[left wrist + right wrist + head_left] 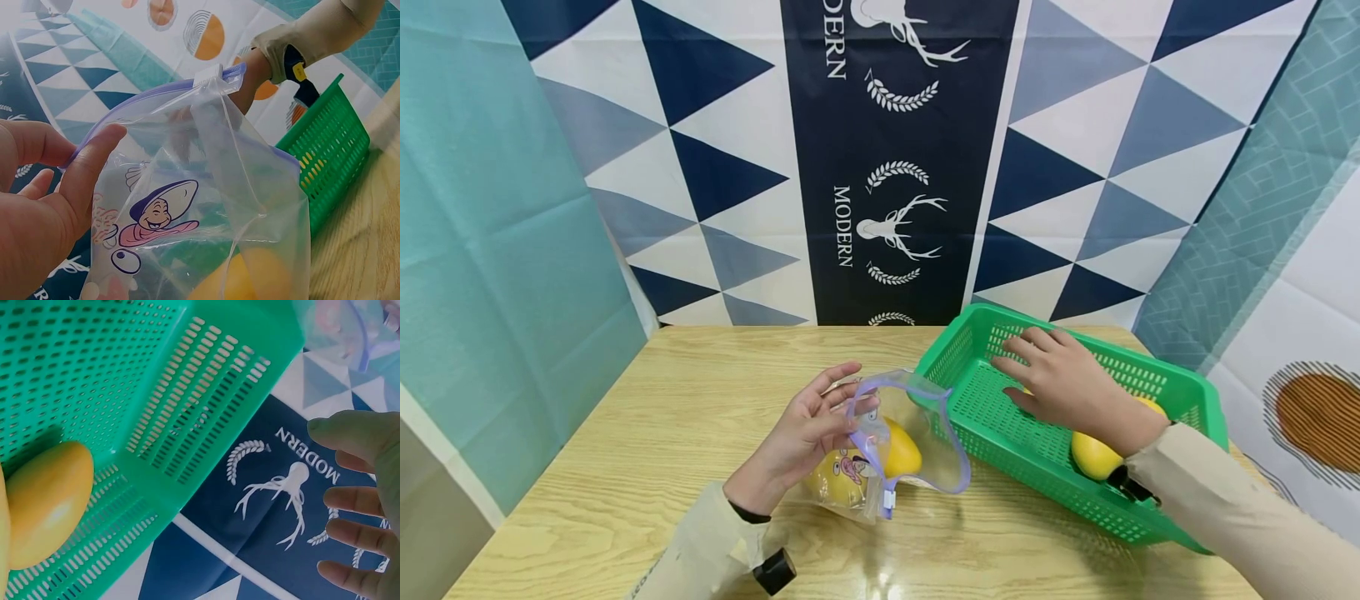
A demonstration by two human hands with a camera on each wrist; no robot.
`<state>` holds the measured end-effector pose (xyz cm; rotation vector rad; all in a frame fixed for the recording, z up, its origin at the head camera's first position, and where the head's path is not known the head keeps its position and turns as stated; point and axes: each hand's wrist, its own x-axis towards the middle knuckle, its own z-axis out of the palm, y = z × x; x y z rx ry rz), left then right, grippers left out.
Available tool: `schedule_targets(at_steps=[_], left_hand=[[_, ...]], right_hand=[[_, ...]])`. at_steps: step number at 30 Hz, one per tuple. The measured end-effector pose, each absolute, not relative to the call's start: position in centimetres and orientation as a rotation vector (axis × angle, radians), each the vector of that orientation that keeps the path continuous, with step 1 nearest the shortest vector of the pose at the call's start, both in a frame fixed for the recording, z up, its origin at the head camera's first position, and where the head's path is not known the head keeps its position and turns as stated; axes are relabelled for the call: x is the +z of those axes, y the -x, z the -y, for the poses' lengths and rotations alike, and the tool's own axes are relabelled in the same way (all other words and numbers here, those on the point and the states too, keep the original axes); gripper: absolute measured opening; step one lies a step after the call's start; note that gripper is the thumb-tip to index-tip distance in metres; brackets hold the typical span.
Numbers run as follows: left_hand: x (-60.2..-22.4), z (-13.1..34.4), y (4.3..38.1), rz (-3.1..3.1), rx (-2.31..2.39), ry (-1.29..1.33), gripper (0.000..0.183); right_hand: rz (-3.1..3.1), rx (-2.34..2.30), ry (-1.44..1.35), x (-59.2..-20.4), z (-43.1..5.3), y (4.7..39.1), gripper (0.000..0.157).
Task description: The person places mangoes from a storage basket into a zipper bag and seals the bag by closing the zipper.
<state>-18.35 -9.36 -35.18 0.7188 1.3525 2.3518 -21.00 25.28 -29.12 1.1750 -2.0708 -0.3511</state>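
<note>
My left hand (805, 429) pinches the purple-edged mouth of a clear slider zip bag (165, 237) between thumb and fingers. The bag has cartoon prints, and its mouth gapes toward the right. Inside it a yellow mango (904, 452) shows through the plastic, low on the table. To the right, my right hand (1060, 379) hovers over a green plastic basket (985, 408), fingers spread and slightly bent, holding nothing. Yellow mangoes (1093, 457) lie in the basket's right part, partly hidden under the right wrist; one mango (53, 503) shows plainly in the right wrist view.
The wooden table (647, 467) carries both bag and basket, with the basket at its right side. A patterned cloth (887, 167) hangs behind the table's far edge. The purple slider edge stands close to the basket's left wall.
</note>
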Motion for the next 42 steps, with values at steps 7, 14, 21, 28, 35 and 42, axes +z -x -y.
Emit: schedule_targets(at_steps=[7,14,21,28,35,42], left_hand=[[-35.2,9.3,18.4,-1.364,2.346,-0.715,0.063],[-35.2,9.3,18.4,-1.36,2.348,-0.71,0.062],[-35.2,9.3,18.3,-1.362,2.345,-0.699,0.062],[-35.2,9.3,18.3,-1.375,2.341,-0.698,0.063],[-35.2,9.1,18.4,-1.357,2.345,-0.706,0.063],[-35.3,9.2,18.4,-1.357,2.342,-0.707,0.062]], right_hand=[[2.102,-0.343,-1.163,-29.2,-26.2,21.7,0.047],[2.18,-0.358,-1.119,-29.7,-27.3,22.3,0.046],[2.354,-0.369,-1.056,-30.4,-28.4,22.7,0.047],[2.491,-0.376,-0.974,-31.2,-29.7,23.3,0.048],[2.554,-0.362,-0.928,-32.2,-31.1,23.8,0.049],[2.601,-0.373,-0.897,-32.9,-31.9,24.2,0.051]])
